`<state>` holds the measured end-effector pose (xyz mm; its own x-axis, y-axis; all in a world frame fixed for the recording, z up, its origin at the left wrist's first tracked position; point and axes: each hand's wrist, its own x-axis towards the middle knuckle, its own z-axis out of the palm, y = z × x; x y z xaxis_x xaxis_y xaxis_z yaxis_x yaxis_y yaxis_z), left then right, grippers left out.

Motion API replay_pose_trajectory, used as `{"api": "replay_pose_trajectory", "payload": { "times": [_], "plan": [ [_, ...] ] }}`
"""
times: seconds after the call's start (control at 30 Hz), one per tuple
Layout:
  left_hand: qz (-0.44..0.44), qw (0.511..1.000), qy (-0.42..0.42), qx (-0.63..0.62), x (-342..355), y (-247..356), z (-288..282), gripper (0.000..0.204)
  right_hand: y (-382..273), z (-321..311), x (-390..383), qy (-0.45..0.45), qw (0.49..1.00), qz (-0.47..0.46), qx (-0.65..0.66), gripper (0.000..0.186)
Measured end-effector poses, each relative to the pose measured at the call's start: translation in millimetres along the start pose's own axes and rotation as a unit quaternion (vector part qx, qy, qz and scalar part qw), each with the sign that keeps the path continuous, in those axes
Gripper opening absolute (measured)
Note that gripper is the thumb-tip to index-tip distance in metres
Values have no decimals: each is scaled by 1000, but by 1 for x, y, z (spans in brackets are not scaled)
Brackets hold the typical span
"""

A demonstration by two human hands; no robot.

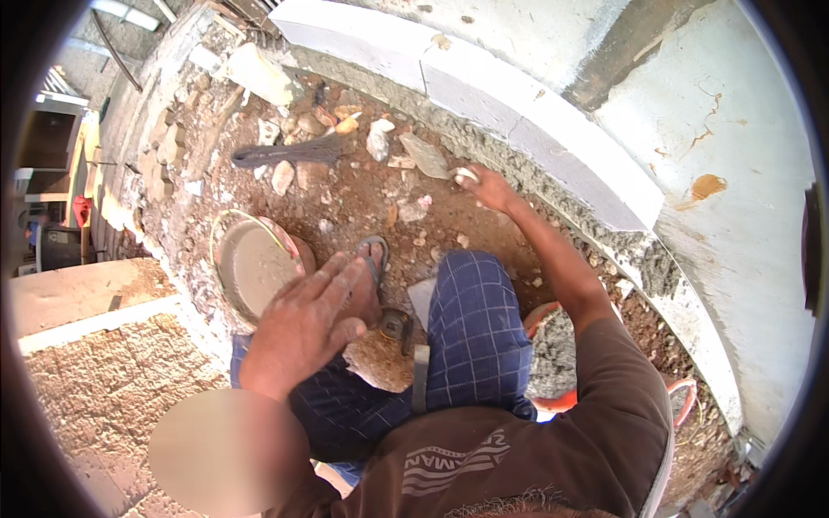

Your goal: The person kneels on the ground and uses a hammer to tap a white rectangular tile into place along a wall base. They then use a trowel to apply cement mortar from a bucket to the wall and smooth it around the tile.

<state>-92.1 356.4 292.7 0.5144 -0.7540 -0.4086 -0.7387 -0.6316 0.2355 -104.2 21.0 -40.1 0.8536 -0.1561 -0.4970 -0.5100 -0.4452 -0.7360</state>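
Observation:
My right hand (488, 187) is closed around the pale handle of a trowel (425, 156). The trowel's grey blade points left, low over the soil beside the row of white blocks (535, 129). A rough band of grey mortar (527, 170) runs along the foot of those blocks. My left hand (306, 324) is raised over my left leg with its fingers stretched out, holding nothing. Beyond it stands a bucket (250, 263) with smooth grey liquid, its near rim partly behind my fingers. An orange-rimmed bucket of thick grey mortar (553, 354) sits beside my right leg, partly covered by my arm.
Stones and rubble (306, 125) litter the soil, with a dark strip of cloth (289, 152) across them. A dark and yellowish tool (397, 328) lies between my legs near my sandalled foot (374, 259). A painted wall (717, 112) rises behind the blocks.

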Motion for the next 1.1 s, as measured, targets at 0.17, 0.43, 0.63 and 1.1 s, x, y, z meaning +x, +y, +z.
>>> {"api": "replay_pose_trajectory", "payload": {
  "times": [0.17,0.43,0.63,1.1],
  "plan": [
    [-9,1000,-16,-15,-20,-6,-3,75,-32,70,198,180,980,-78,-24,74],
    [-49,997,-23,-50,-41,-22,-1,73,-22,76,195,167,965,-3,201,55],
    [-15,998,-20,-60,-32,-20,-9,73,33,62,140,206,952,-20,228,50],
    [-10,999,-21,-40,-21,-2,-12,76,139,16,-15,299,954,3,39,50]
  ]
}}
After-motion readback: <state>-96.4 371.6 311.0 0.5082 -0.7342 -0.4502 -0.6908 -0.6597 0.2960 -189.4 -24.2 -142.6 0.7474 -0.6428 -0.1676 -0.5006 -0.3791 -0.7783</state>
